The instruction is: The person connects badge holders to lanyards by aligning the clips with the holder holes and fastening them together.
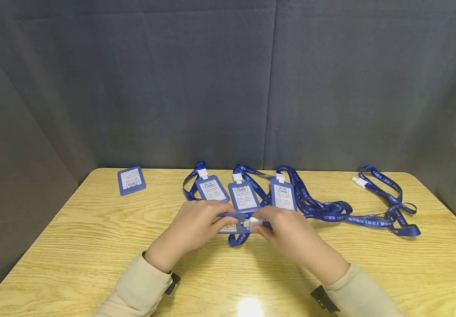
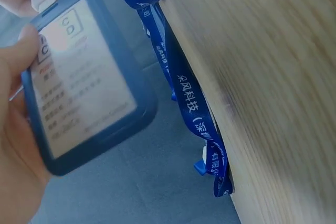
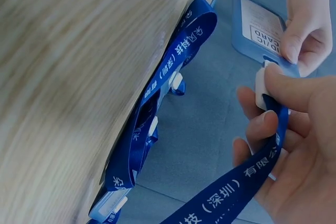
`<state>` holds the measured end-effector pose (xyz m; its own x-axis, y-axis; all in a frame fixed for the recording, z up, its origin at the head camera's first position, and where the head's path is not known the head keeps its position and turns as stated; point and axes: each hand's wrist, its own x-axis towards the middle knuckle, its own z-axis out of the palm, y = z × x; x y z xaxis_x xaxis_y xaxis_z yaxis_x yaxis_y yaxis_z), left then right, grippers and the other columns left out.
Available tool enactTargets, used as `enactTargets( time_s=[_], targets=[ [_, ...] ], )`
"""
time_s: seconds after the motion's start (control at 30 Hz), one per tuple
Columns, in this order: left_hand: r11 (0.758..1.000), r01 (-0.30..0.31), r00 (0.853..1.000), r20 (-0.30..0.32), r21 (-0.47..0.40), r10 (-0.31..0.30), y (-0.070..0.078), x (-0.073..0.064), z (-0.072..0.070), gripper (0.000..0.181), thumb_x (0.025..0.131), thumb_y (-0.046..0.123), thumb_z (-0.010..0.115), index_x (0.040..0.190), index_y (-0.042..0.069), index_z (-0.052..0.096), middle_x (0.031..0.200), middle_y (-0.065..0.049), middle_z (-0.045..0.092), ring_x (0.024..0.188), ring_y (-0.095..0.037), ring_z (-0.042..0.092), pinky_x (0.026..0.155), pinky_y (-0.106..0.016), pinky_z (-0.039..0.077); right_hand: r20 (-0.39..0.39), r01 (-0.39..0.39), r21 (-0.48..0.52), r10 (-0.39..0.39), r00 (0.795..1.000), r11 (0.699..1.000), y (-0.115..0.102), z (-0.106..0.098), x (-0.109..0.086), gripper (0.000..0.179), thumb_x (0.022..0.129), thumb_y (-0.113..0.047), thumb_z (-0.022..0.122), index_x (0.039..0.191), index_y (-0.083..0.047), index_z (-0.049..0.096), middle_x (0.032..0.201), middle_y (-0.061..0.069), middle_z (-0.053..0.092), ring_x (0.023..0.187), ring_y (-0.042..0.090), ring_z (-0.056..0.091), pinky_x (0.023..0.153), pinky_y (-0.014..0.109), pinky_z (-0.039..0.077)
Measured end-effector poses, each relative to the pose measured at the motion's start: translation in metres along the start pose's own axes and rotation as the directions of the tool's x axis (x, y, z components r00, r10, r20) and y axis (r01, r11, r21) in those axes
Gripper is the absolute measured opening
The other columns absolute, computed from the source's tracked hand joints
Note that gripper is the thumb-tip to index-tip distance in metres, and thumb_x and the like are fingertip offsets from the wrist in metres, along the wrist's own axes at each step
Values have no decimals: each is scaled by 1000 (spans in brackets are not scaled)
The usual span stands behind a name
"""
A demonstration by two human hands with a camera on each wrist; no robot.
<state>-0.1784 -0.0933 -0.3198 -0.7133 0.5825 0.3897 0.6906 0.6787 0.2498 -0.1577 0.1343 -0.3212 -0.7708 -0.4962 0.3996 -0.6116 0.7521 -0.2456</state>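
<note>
Pinching, left hand point(image 1: 199, 221) holds a card holder point(image 2: 86, 82), right hand point(image 1: 287, 229) a white clip point(image 3: 260, 90).

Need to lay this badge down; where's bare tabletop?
On the yellow wooden table, bare patches lie between the lone blue plastic card holder and the left hand, between the beige sleeves, and right of the right hand, in front of the white-clipped blue fabric lanyard. Crowded: the centre, with three more holders and blue straps.
</note>
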Motion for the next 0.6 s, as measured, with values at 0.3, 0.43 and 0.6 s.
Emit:
enactTargets(
  time_s=[0.3, 0.43, 0.6],
  targets=[
    [999, -44, 990, -135, 20, 46, 12, -1, 5, 14, 93, 27, 70, 97, 15, 75, 88, 6, 73, 68, -5, 62, 59, -23, 49, -118, 62, 20, -59, 991, 998, -2, 4, -2, 14, 81, -10, 82, 89, -8, 70, 83, -2, 69, 68, 9, 62, 62, 27, 53],
    [998, -58, 980, -190, 21, 61, 16, -1, 5, 11, 92, 25, 72, 92, 14, 74, 83, 6, 72, 60, -3, 54, 53, -20, 44, -162, 77, 33, -71, 984, 996, -2, 5, -2, 15, 79, -6, 83, 85, -9, 69, 81, -2, 68, 67, 8, 61, 62, 27, 53],
    [998, -58, 976, -211, 24, 61, 17, -1, 6, 11, 91, 24, 72, 91, 13, 74, 81, 6, 71, 56, -2, 50, 50, -18, 40, -168, 54, 59, -43, 985, 997, -5, 4, -3, 16, 78, -7, 83, 82, -11, 68, 76, -5, 65, 62, 4, 53, 59, 25, 49]
  ],
)
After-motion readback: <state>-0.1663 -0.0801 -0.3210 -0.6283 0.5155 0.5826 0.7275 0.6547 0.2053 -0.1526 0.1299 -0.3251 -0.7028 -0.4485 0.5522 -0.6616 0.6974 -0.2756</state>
